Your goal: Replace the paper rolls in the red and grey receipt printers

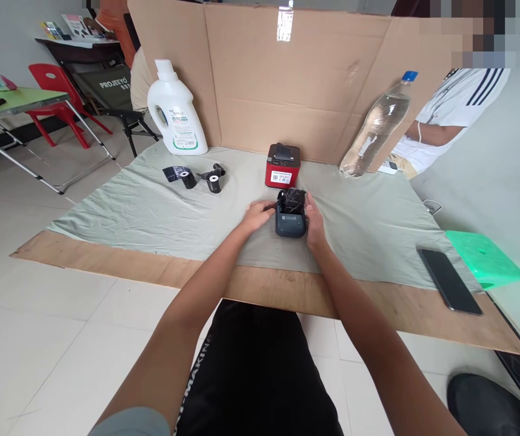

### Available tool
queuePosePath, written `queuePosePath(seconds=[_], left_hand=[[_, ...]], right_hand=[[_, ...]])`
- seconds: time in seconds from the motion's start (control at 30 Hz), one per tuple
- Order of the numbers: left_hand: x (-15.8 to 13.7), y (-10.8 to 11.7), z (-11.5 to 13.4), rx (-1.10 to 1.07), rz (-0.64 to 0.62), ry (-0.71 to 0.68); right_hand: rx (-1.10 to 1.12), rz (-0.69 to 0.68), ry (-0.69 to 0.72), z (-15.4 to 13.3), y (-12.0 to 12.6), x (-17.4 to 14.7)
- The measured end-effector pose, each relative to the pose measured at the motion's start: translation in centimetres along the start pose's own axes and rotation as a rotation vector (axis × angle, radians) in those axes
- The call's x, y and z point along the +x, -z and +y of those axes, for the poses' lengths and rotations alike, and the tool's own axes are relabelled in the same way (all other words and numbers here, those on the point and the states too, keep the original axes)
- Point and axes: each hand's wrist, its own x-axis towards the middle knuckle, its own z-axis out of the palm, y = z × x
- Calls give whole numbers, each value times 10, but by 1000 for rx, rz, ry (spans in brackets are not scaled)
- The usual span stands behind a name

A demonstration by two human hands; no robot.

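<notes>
A small dark portable printer (291,226) stands on the cloth in front of me, its lid raised. Crumpled-looking black film or the lid's inside (295,200) shows at its top; I cannot tell which. My left hand (260,215) holds the printer's left side with curled fingertips. Along the right side my right hand (314,222) grips it, fingers pointing forward. Just behind sits a red box-shaped device (282,166) with a black top and a white label. To the left lie two black rolls, one (188,178) with a loose strip and another (214,183) beside crumpled black pieces.
A white detergent jug (180,118) and a tilted clear bottle (378,127) with a blue cap stand against the cardboard screen (287,79). A phone (449,280) lies at the table's right edge, near a green stool (485,257). A person in white (464,115) sits beyond.
</notes>
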Motion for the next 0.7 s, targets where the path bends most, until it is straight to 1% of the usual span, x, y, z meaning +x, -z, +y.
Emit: queuePosePath(seconds=[0.1, 0.13, 0.17, 0.23, 0.3, 0.33, 0.4, 0.53, 0.7], left_hand=[[0, -1, -4, 50, -29, -30], [0, -1, -5, 59, -30, -46], [0, -1, -6, 57, -18, -68], [-1, -2, -8, 32, 47, -146], [-4, -2, -7, 25, 105, -263], [-5, -2, -7, 36, 111, -321], [-8, -3, -4, 72, 83, -410], [-12, -4, -1, 102, 11, -525], [-11, -7, -3, 87, -1, -638]], right_hand=[[283, -2, -4, 3, -3, 2], [342, -6, -2, 3, -3, 2], [383, -10, 0, 4, -4, 2], [429, -18, 7, 4, -4, 3], [449, -32, 14, 5, -3, 4], [452, -42, 18, 6, -3, 5], [447, -53, 28, 7, -3, 6], [423, -51, 32, 8, -2, 8], [351, -34, 16, 8, 0, 7]])
